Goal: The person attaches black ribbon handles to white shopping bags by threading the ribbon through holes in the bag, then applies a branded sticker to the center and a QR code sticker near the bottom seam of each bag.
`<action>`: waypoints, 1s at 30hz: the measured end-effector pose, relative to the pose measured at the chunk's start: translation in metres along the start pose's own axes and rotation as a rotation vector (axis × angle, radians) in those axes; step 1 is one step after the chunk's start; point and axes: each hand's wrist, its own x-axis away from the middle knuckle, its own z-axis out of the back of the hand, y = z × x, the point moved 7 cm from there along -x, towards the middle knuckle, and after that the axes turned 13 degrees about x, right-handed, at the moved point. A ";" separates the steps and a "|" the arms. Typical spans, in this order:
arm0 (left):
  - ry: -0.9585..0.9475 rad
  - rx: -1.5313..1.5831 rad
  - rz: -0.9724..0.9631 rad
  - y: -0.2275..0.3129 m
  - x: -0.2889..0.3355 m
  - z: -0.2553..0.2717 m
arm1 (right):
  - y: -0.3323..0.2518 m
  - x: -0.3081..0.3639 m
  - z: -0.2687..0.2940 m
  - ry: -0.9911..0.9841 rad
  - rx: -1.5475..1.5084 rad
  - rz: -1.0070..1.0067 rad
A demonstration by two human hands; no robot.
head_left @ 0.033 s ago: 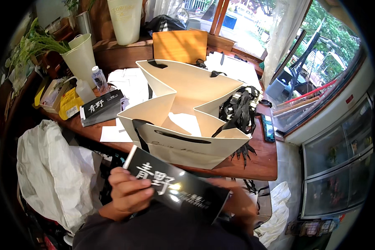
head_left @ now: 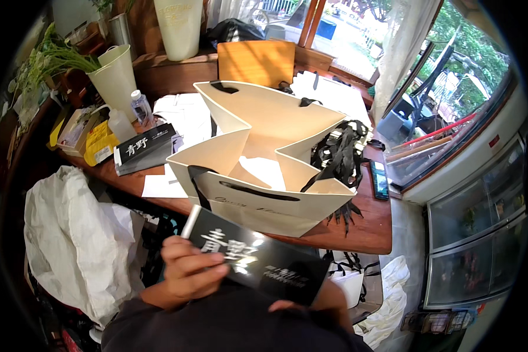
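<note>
My left hand (head_left: 190,270) is closed around the left end of a glossy black flat packet (head_left: 276,258) with white lettering and a pale left edge. The fingers lie across its front. Low at the packet's right end is my right hand (head_left: 332,298), partly covered by the packet and my dark clothing; most of its fingers are hidden. Just beyond the packet, a large cream paper bag (head_left: 258,218) with black ribbon handles stands wide open on the wooden table, with something white inside.
A similar black packet (head_left: 144,149), a squeeze bottle (head_left: 121,124) and a yellow pouch (head_left: 98,144) lie at the left. Black ribbons (head_left: 341,149) hang beside the bag. A phone (head_left: 379,180) rests near the table's right edge. White sacking (head_left: 76,246) stands at lower left.
The packet has shifted slightly right and tilted, with my left hand still on it. My right hand has dropped lower, and its fingers have left the packet's upper right edge.
</note>
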 end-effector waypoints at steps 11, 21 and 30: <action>0.199 0.886 1.086 -0.053 0.080 -0.051 | 0.023 -0.013 -0.081 0.304 -1.245 -0.053; -0.188 1.147 1.576 -0.048 0.120 -0.050 | 0.028 -0.002 -0.087 -0.016 -0.700 -0.335; -0.293 1.302 1.568 -0.036 0.127 -0.071 | -0.027 -0.049 -0.078 -0.127 -0.403 0.152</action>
